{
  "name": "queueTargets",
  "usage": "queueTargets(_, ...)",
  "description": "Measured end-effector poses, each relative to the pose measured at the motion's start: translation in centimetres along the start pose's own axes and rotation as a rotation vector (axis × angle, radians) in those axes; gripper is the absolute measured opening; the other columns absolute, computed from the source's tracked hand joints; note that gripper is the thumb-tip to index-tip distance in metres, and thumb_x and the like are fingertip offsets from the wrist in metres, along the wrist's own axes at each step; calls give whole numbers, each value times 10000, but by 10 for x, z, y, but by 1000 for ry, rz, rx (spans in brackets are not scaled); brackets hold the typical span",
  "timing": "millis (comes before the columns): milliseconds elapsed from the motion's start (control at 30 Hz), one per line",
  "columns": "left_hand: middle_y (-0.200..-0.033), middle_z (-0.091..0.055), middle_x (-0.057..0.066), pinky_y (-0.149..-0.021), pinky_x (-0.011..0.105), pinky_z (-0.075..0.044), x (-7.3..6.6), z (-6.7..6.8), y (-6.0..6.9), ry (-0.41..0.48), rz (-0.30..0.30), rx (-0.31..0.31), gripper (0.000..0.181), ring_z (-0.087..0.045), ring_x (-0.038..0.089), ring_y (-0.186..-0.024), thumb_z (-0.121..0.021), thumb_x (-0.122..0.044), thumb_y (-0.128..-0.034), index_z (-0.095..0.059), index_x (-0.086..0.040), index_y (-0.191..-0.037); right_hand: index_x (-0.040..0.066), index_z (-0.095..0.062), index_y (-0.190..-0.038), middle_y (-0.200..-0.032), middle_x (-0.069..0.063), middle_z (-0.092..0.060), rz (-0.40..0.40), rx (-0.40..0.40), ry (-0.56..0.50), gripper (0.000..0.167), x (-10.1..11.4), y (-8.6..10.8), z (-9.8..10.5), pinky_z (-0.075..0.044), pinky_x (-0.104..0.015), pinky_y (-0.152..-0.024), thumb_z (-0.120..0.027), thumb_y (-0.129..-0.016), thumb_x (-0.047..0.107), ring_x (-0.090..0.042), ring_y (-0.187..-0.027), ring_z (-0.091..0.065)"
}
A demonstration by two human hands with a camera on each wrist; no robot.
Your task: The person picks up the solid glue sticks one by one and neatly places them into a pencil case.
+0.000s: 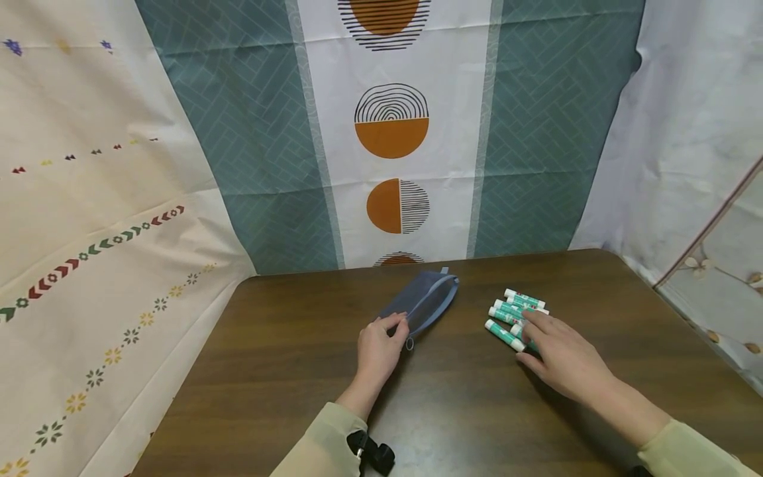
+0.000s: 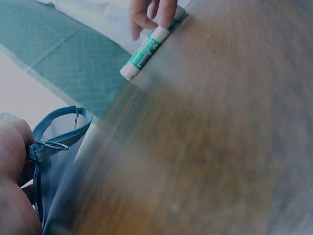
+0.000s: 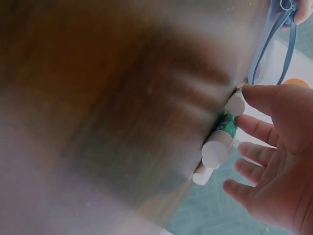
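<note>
A blue-grey zip pouch (image 1: 417, 295) lies on the brown table, its zipped side gaping. My left hand (image 1: 379, 344) pinches the near end of the pouch between thumb and fingers, close to the zip's ring. To the right lie several green and white glue sticks (image 1: 503, 334), grouped side by side. Over their right part, my right hand (image 1: 560, 358) has its fingers spread, with the thumb near the closest stick. In the right wrist view, fingertips are beside the white ends of the sticks (image 3: 215, 152); whether they touch is unclear.
The brown table (image 1: 286, 358) reaches back to a hanging cloth (image 1: 256, 132) with green panels and orange circles. Patterned cream fabric (image 1: 119, 232) hangs at the left, and pale fabric (image 1: 685, 132) at the right.
</note>
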State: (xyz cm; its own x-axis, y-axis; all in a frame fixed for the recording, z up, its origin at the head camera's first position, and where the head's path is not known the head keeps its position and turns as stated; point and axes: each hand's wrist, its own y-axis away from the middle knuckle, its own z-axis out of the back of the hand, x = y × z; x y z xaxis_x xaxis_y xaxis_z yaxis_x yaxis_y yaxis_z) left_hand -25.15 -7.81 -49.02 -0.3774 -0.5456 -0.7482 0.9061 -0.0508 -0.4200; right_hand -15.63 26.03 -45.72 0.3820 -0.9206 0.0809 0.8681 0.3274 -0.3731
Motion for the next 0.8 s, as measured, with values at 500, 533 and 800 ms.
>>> queueTargets(500,-1089,-845,-1,-1116,592,-528,7,-3,1,26,-73,-50,203,-805,255,-1104,-740,-192,-992,-899,-132,-1102,135,-651,-929,-1461,-244,-647,-12,34,21,286,-1,-1,-2,-520,-622,-1098,-918,-918,238,-473,-1412,-580)
queueTargets(533,-1094,-844,5,-1129,578,-523,5,-2,1,27,-55,-40,199,-802,259,-1116,-743,-179,-993,-898,-129,-1108,139,-649,-927,-1464,-240,-646,-15,37,19,284,-1,-2,-2,-524,-620,-1093,-915,-921,239,-472,-1422,-574)
queueTargets(800,-1147,-832,35,-1204,501,-471,-3,1,1,31,45,10,200,-758,285,-1225,-740,-159,-1023,-885,-120,-1154,147,-645,-907,-1461,-220,-652,-21,40,24,269,-1,-3,-5,-548,-601,-1067,-901,-928,226,-465,-1454,-553)
